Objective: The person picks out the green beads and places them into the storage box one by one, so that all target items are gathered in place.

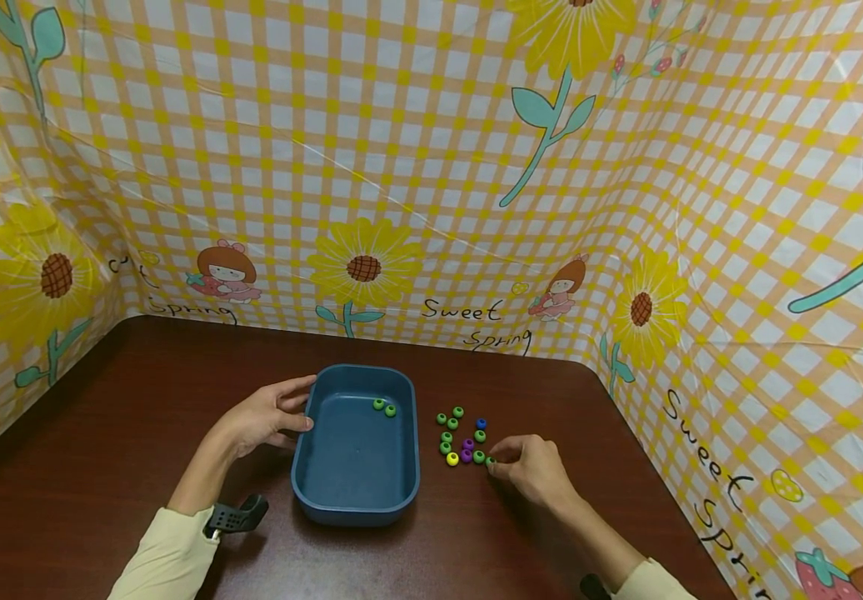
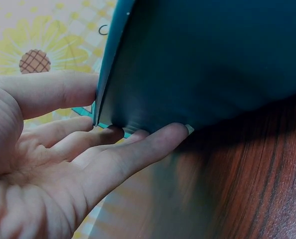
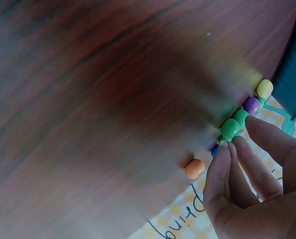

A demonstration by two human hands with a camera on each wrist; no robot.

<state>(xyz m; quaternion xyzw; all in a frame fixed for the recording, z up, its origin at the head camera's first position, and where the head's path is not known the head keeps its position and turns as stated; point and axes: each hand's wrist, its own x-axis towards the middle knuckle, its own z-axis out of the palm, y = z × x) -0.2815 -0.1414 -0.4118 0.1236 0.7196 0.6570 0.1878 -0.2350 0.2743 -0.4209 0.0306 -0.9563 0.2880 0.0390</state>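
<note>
A blue rectangular bin point(image 1: 356, 517) stands in front of me with two green beads point(image 1: 384, 407) inside. My left hand point(image 1: 270, 417) touches its left side with fairly straight fingers; in the left wrist view the fingertips point(image 2: 170, 135) lie against the outer wall. To the right of the bin, my right hand point(image 1: 536, 471) pinches a green bead point(image 3: 230, 128) between thumb and fingertips, low over the table. Around it lie several more green beads point(image 1: 446, 437), two purple beads point(image 1: 466, 456), a yellow bead point(image 1: 452, 459) and a blue bead point(image 1: 481, 424).
The dark wooden table point(image 1: 87, 433) is enclosed at the back and sides by a checked, flower-printed cloth point(image 1: 431, 167). An orange bead point(image 3: 194, 169) shows beside the right hand in the right wrist view; the head view hides it.
</note>
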